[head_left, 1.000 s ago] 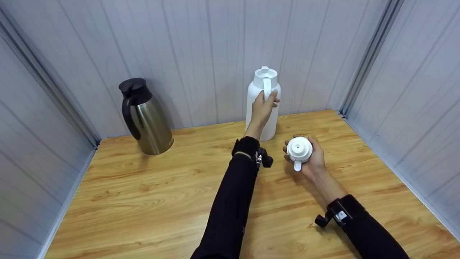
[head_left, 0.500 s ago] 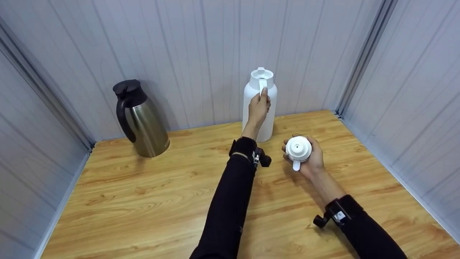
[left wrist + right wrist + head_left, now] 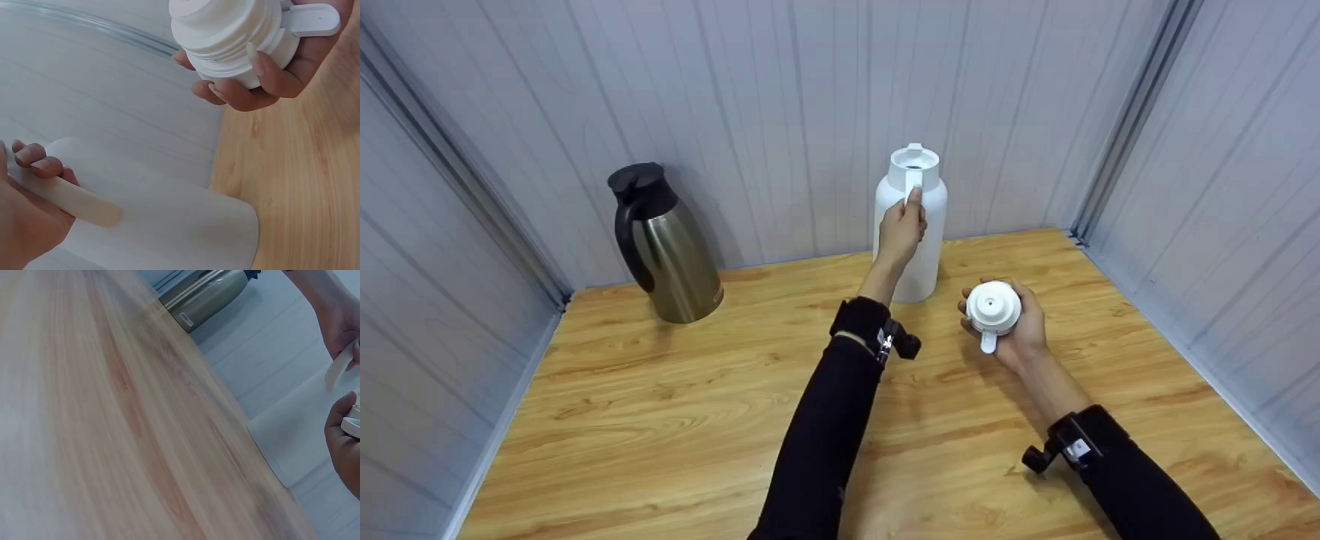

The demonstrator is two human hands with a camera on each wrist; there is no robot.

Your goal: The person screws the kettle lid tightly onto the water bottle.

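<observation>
Nearest, a white lid [image 3: 993,307] is gripped in the right hand [image 3: 1014,330] above the worktop [image 3: 660,420]. Farther back, the handle of the upright white jug [image 3: 915,225] is gripped by the left hand [image 3: 900,232]. A steel carafe [image 3: 664,244] stands well apart by the wall.

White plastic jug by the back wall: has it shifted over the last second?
No. The white plastic jug stands just as far right of the black-lidded steel jug as before; the left hand holds its handle.
</observation>
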